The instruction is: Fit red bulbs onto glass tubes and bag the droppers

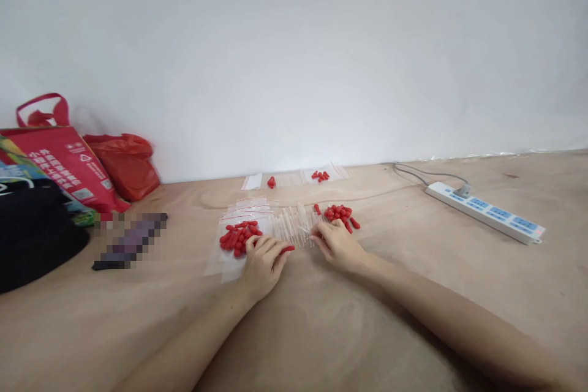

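Observation:
Between the thumb and fingers of my left hand is a red rubber dropper bulb, its tip pointing right. Just left of that hand, a heap of red bulbs lies on clear zip bags. My right hand pinches a thin clear dropper tube at its fingertips. Several more clear tubes lie side by side between the two hands. Behind my right hand sits another group of red pieces, partly covered by the fingers.
Toward the wall lie bags with red bulbs and clear tubes. A white power strip with a plugged-in cable is on the right. Red bags, a black hat and a pixelated dark object are at the left.

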Tool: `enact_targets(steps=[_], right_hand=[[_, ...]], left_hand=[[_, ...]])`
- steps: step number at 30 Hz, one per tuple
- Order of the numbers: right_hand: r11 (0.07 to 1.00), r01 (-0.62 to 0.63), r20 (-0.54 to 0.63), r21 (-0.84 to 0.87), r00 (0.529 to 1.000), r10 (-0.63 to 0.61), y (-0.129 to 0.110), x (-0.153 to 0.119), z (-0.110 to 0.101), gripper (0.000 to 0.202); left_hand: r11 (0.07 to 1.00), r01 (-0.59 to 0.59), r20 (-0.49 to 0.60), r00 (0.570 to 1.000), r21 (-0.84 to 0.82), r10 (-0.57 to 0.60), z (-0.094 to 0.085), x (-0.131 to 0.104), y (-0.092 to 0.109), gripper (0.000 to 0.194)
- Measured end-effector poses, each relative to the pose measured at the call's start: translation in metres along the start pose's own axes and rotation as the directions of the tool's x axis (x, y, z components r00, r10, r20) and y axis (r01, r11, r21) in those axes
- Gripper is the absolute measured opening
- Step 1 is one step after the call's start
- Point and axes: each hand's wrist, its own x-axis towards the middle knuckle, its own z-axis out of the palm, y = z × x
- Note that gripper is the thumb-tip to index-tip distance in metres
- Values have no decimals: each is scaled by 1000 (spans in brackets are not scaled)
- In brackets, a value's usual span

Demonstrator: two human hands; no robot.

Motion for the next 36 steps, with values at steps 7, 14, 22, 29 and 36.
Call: enact_targets(steps=[7, 14, 22, 29, 36], right_hand=[[990, 141, -128, 24, 982, -137, 1, -29, 13, 6], [992, 122, -96, 32, 988, -118, -2, -26, 13, 7], [990, 102, 8, 96, 995, -103, -5, -27, 9, 13], [987, 98, 59, 125, 993, -106, 0, -24, 7, 22], [994, 94, 61, 46, 993, -97, -1, -22, 5, 20]], left_hand=[[1000, 19, -5, 1000, -2, -19, 1, -2, 3, 10], [999, 28, 12, 1000, -25, -28, 2, -1, 0, 13], [994, 31, 7, 1000, -101, -30, 0, 1, 5, 15], [991, 9, 31, 1000, -136, -5, 0, -1, 7, 16], [994, -35, 39, 998, -108, 40, 0, -2, 8, 18]])
